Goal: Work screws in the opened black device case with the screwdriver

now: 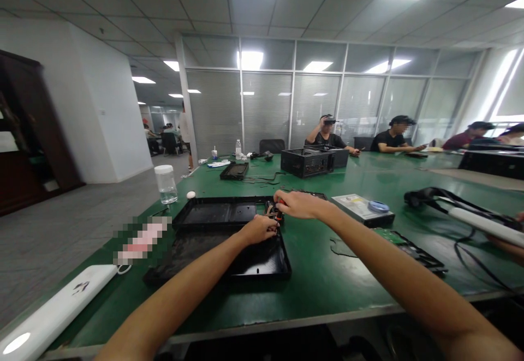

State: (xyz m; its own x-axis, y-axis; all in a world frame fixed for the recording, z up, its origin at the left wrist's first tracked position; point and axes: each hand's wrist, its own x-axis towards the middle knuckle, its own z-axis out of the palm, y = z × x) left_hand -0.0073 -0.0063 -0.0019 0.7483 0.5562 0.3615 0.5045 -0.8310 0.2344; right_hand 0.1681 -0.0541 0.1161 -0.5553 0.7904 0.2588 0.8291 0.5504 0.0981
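Observation:
An open black computer case (221,212) lies on the green table (327,274) in front of me, with its flat black side panel (254,257) lying nearer to me. My left hand (258,229) is curled at the case's right end, its fingers closed on wires there. My right hand (298,204) is just beyond it, fingers closed round a red-handled tool (280,202) I cannot make out fully. Both hands meet over the cables inside the case.
A clear plastic jar (166,184) stands left of the case, a white bar (57,309) lies at the near left. An optical drive (362,209) with a tape roll, a circuit board (409,246) and cables lie right. Another black case (311,162) and seated people are farther back.

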